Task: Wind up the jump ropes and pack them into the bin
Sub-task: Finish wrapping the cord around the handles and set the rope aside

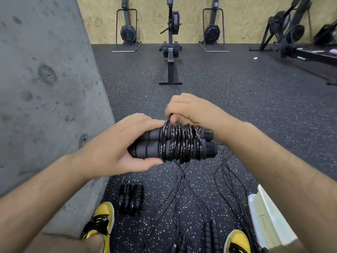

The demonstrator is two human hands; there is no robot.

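The left hand is clamped around the paired handles of a jump rope, held chest-high above the floor; the right hand is pinched on the cord over the coils. Turns are best laid tight and side by side, tension kept. The bin stands at lower right.

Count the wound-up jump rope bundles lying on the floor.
2. Both lie side by side on the floor by the left shoe: one on the left, one on the right. Another is in hand; the bin may hide more.
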